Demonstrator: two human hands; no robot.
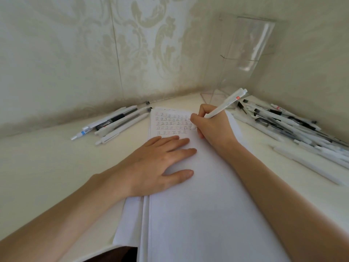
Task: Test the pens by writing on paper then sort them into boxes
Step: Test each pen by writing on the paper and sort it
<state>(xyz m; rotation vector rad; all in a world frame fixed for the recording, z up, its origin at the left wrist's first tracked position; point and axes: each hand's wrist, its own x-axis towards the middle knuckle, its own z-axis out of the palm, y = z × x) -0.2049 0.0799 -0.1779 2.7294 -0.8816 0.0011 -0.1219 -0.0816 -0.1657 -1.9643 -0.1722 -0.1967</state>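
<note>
Cream table (47, 157); right hand (213, 125) grips white pen (226, 104).

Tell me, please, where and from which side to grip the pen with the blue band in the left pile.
Probably pinch the pen with the blue band at its near left end, coming from the left. That end sticks out free on the table, while the rest of its barrel lies close against the other pens.

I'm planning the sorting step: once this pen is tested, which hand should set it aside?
Right, probably: the right hand grips the white plastic pen, while the left hand lies flat, steadying the white paper sheet.
</note>
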